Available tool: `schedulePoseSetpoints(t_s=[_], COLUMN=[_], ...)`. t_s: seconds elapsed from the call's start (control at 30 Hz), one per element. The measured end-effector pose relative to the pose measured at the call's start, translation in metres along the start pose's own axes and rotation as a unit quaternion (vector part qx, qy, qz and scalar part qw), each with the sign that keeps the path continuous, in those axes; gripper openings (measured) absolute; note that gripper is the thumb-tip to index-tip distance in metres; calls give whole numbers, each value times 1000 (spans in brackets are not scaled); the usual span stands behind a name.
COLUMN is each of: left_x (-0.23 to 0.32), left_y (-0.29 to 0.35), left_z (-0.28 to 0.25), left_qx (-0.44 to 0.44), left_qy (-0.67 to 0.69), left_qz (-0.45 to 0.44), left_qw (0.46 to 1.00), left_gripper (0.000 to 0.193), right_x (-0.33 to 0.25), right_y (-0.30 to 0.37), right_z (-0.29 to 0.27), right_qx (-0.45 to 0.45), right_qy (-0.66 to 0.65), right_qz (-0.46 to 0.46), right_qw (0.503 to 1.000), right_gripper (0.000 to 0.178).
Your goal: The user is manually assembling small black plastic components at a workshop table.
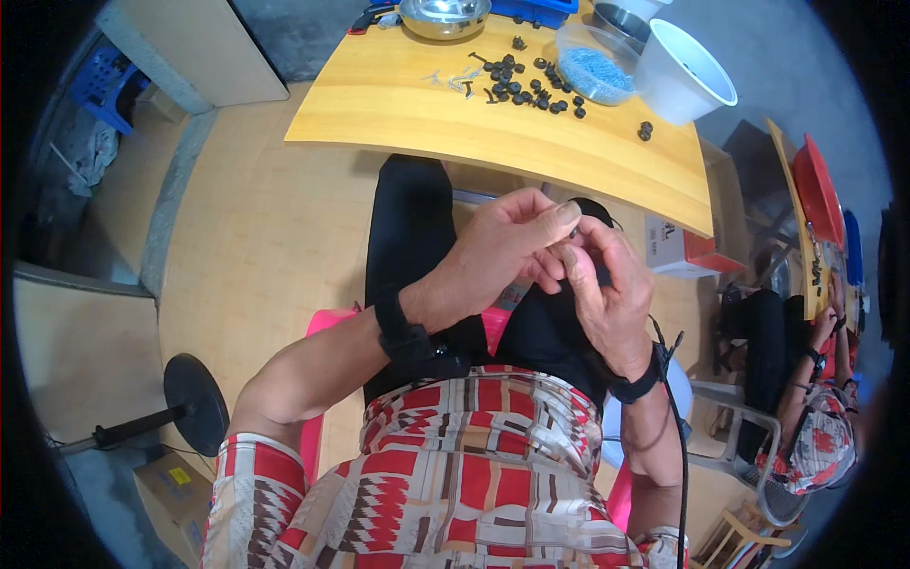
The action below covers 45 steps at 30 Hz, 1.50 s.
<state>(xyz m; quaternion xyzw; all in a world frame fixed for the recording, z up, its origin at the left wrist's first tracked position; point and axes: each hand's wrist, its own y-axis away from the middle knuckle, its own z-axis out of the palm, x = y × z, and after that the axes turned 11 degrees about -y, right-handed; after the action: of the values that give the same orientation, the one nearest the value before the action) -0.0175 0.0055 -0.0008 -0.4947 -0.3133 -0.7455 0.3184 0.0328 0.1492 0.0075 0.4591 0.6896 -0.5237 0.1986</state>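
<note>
My left hand [517,232] and my right hand [611,289] meet above my lap, just off the near edge of the yellow table [398,119]. Their thumbs and fingertips pinch together around a small dark piece [573,233], mostly hidden by the fingers. Its kind is too covered to make out. Small black round knob-like parts [517,87] lie loose on the tabletop beyond the hands. Beside them on the left are thin silvery screws [441,79]. A clear tub [595,64] of small blue pieces stands right of the knob-like parts.
At the table's far side are a metal bowl [444,17], a blue tray [536,11] and a white bucket [684,74]. A cardboard box [697,248] sits under the right end. Another person [806,431] works at a table on the right. A cable hangs along my right forearm.
</note>
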Motion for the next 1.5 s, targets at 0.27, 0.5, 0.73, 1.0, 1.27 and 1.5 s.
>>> schedulePoseSetpoints(t_s=[0.27,0.5,0.73,1.0,1.27,1.5], left_x=[0,11,6,3,5,23], left_y=[1,-3,-1,-1,-15,-18], left_z=[4,-12,-10,-8,-20,-28], left_qx=[35,-35,-61,-21,24,-25], left_qy=[-150,-394,-338,-347,-413,-262], left_qz=[13,74,20,47,122,85], left_qw=[988,915,939,936,902,961], left_gripper=[24,35,45,41,41,44], right_x=[-3,1,1,10,10,12], right_y=[-1,-1,-7,-22,-46,-42], right_z=[2,-3,-5,-2,5,1], right_qx=[-11,-72,-95,-116,-119,-148], right_qy=[73,128,134,75,118,-14], right_qz=[-29,-111,-109,-132,-173,21], right_qw=[997,983,980,982,971,989], right_gripper=[26,16,18,18,18,25])
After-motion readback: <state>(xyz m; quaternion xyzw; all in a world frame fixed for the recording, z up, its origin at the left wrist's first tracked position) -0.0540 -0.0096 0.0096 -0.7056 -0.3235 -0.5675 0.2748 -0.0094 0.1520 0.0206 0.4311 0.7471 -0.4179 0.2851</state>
